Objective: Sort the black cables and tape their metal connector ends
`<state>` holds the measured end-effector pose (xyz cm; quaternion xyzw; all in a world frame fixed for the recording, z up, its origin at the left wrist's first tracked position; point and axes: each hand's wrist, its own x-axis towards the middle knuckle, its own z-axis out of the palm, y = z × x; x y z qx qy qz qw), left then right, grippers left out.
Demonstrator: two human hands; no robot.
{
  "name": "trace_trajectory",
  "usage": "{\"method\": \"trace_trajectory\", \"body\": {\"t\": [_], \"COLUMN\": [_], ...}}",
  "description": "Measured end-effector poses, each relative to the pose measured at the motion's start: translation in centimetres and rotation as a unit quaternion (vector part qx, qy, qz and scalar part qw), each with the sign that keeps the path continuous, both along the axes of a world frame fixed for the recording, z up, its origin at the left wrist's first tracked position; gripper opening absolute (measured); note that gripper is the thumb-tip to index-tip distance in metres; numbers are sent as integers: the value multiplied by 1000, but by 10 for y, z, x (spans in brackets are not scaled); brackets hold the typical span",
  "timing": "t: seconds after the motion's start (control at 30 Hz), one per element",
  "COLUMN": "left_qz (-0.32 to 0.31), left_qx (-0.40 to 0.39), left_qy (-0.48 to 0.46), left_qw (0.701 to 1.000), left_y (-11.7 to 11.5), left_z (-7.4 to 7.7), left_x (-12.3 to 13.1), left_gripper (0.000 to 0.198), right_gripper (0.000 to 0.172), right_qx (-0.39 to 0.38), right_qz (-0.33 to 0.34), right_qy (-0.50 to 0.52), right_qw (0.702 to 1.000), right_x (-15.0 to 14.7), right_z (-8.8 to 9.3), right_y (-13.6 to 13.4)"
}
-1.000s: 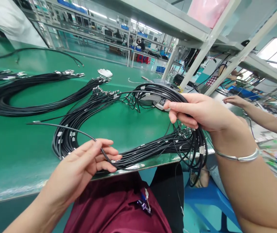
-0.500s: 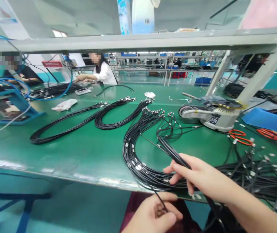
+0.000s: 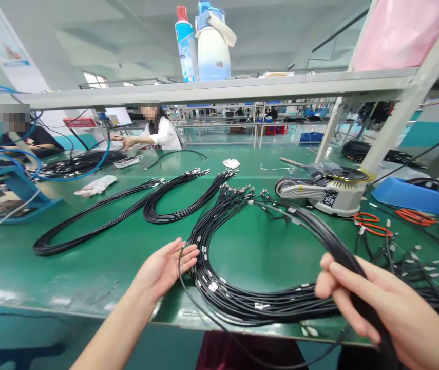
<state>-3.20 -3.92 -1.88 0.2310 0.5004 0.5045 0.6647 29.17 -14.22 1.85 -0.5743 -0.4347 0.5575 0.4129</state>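
Observation:
My right hand (image 3: 365, 298) is closed round a bundle of black cables (image 3: 329, 231), whose far ends lie near the middle of the table. My left hand (image 3: 171, 267) is open, palm turned inward and fingers stretched out, beside the left bend of a larger bundle of black cables (image 3: 234, 300) with white labels. A single cable (image 3: 204, 308) passes at the left fingers and hangs in a loop over the table's front edge. Metal connectors (image 3: 238, 191) cluster at the far ends of the larger bundle.
Two curved cable bundles (image 3: 88, 216) (image 3: 173, 218) lie on the green table (image 3: 127, 282) at left. A grey tape dispenser (image 3: 338, 198), orange cable coils (image 3: 373, 223) and a blue tray (image 3: 415, 198) are at right. A shelf (image 3: 281, 87) spans above. Two people work beyond.
My left hand has moved up and left from below the table edge, its fingers opening out along the single cable. My right hand has moved right with the cable bundle. The view has tilted upward.

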Motion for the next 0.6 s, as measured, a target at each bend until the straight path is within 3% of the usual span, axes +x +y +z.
{"method": "trace_trajectory", "body": {"t": [0.13, 0.27, 0.43, 0.6], "left_qz": [-68, -98, -157, -231], "left_qx": [4, 21, 47, 38], "left_qy": [47, 59, 99, 124], "left_qw": [997, 993, 981, 964], "left_y": [25, 31, 18, -2], "left_z": [5, 13, 18, 11], "left_x": [4, 11, 12, 16], "left_gripper": [10, 15, 16, 20], "right_gripper": [41, 39, 34, 30], "right_qx": [23, 39, 48, 65], "right_qz": [-42, -55, -71, -79], "right_qy": [51, 56, 76, 92], "right_qw": [998, 996, 993, 990], "right_x": [16, 17, 15, 12], "right_z": [1, -3, -2, 2], "right_y": [-3, 0, 3, 7]}}
